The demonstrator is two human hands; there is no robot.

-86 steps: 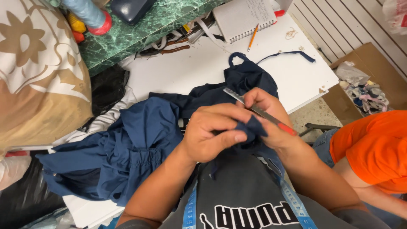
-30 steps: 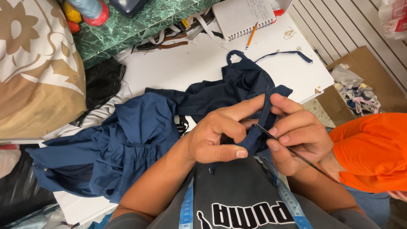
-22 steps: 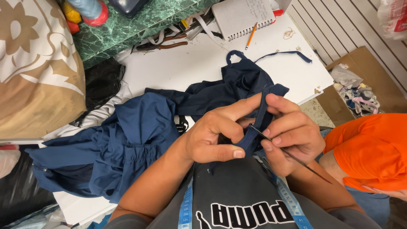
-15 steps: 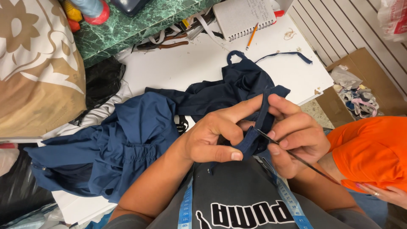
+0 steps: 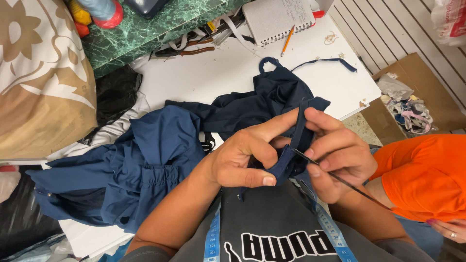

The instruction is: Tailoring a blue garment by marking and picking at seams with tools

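Observation:
A navy blue garment (image 5: 145,160) lies bunched across the white table (image 5: 204,77) and runs up into both my hands. My left hand (image 5: 247,157) pinches a narrow folded strip of the navy fabric (image 5: 291,155) between thumb and fingers. My right hand (image 5: 337,153) holds the same strip from the other side and grips a thin dark pointed tool (image 5: 340,179), its tip against the fabric. A blue measuring tape (image 5: 213,237) hangs around my neck over a dark printed shirt.
A spiral notebook (image 5: 279,19) and an orange pencil (image 5: 287,41) lie at the table's far edge. A green marbled surface (image 5: 160,29) sits behind. A patterned cushion (image 5: 39,77) is at left. Another person in orange (image 5: 427,174) sits at right, near a cardboard box (image 5: 417,97) of scraps.
My right hand has lowered the tool from pointing across the cloth to working at the strip's edge. Both hands have drawn closer together on the fabric. The garment has shifted slightly.

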